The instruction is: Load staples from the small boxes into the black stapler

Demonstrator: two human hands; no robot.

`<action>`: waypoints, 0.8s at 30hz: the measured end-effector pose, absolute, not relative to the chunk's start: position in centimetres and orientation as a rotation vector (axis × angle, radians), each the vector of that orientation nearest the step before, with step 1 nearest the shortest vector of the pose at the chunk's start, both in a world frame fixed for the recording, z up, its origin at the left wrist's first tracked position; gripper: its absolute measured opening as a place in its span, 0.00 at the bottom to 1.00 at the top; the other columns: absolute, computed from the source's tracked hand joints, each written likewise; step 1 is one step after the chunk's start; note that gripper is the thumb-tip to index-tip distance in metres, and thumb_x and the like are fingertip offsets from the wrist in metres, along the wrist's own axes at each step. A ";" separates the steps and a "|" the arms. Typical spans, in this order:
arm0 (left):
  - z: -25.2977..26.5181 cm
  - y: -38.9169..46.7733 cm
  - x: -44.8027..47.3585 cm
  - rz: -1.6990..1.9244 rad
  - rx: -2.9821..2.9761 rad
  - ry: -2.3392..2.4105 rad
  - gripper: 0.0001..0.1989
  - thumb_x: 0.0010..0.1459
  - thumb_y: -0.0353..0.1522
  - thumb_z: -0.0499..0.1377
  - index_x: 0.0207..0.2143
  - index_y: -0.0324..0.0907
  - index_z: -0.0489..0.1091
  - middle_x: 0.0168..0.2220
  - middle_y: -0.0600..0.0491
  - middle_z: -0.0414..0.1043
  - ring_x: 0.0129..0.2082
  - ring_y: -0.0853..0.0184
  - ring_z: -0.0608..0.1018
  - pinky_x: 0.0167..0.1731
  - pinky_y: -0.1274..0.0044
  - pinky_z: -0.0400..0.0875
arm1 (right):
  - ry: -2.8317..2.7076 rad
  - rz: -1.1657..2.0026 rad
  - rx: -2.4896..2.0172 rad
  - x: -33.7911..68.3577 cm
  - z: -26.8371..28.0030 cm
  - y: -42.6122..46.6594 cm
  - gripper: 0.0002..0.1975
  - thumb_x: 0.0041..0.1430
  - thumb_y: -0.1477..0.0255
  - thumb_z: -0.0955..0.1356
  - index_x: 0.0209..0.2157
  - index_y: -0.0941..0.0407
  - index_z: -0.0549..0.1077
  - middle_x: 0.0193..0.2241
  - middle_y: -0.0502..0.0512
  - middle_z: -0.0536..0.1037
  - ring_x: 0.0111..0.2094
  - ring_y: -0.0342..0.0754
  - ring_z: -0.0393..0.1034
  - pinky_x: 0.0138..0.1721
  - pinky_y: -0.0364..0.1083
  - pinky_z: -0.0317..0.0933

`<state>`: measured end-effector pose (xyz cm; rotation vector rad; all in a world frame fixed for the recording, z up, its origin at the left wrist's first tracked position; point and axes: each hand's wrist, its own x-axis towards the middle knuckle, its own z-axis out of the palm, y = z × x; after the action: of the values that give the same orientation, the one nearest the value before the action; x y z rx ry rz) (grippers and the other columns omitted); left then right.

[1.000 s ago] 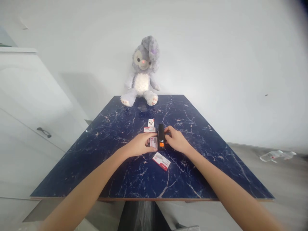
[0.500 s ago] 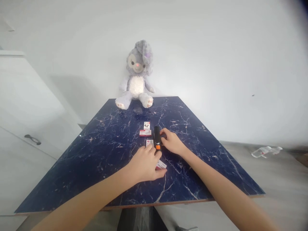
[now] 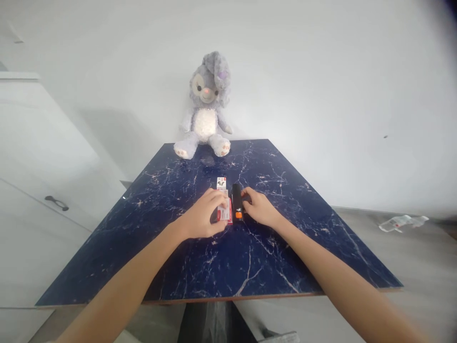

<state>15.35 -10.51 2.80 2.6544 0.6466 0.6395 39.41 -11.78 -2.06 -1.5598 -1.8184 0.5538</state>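
Observation:
My left hand (image 3: 203, 213) is closed around a small red-and-white box (image 3: 223, 213), thumb at its near end and fingers over its far end. Just beyond it, a white card-like box (image 3: 221, 183) with a dark picture lies on the table, partly covered at its near side. To the right of the held box lies a black oblong object (image 3: 236, 197) with an orange patch at its near end; its kind is unclear. My right hand (image 3: 260, 207) rests at that object's right edge, thumb and index fingertips apart and touching or nearly touching its side.
The dark blue marbled table (image 3: 285, 257) stands against a white wall. A grey plush rabbit (image 3: 206, 121) sits at its far edge. At left is a white cabinet (image 3: 32, 152) with a dark handle. Clear plastic packaging (image 3: 396, 222) lies on the floor at right.
My left hand has moved away from me, carrying the red-and-white box from near the black object's close end to its left side. My right hand stays by the black object. The view has shifted slightly.

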 end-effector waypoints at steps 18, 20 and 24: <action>-1.2 -7.5 15.8 0.854 2.528 0.902 0.18 0.65 0.37 0.56 0.55 0.45 0.66 0.60 0.45 0.67 0.61 0.56 0.68 0.60 0.60 0.62 | -1.844 0.550 -1.553 39.4 -1.6 -11.9 0.12 0.56 0.80 0.62 0.40 0.54 0.70 0.37 0.53 0.80 0.35 0.46 0.74 0.37 0.43 0.63; -1.8 -6.3 15.5 0.860 2.569 1.036 0.18 0.68 0.37 0.51 0.57 0.44 0.66 0.63 0.45 0.64 0.64 0.55 0.64 0.62 0.58 0.58 | -1.836 0.553 -1.553 39.4 -1.7 -11.9 0.12 0.56 0.80 0.62 0.40 0.54 0.70 0.37 0.52 0.80 0.34 0.46 0.74 0.37 0.43 0.63; -2.4 -5.2 15.0 0.643 2.709 1.081 0.18 0.68 0.35 0.51 0.56 0.43 0.70 0.58 0.44 0.69 0.59 0.54 0.67 0.58 0.58 0.62 | -1.822 0.554 -1.544 39.4 -2.1 -11.7 0.12 0.56 0.80 0.62 0.39 0.53 0.71 0.36 0.51 0.80 0.33 0.46 0.74 0.36 0.43 0.63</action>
<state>14.97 -5.18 -2.37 2.7090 1.0813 0.6429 39.37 -11.74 -2.08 -1.5440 -1.8224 0.5536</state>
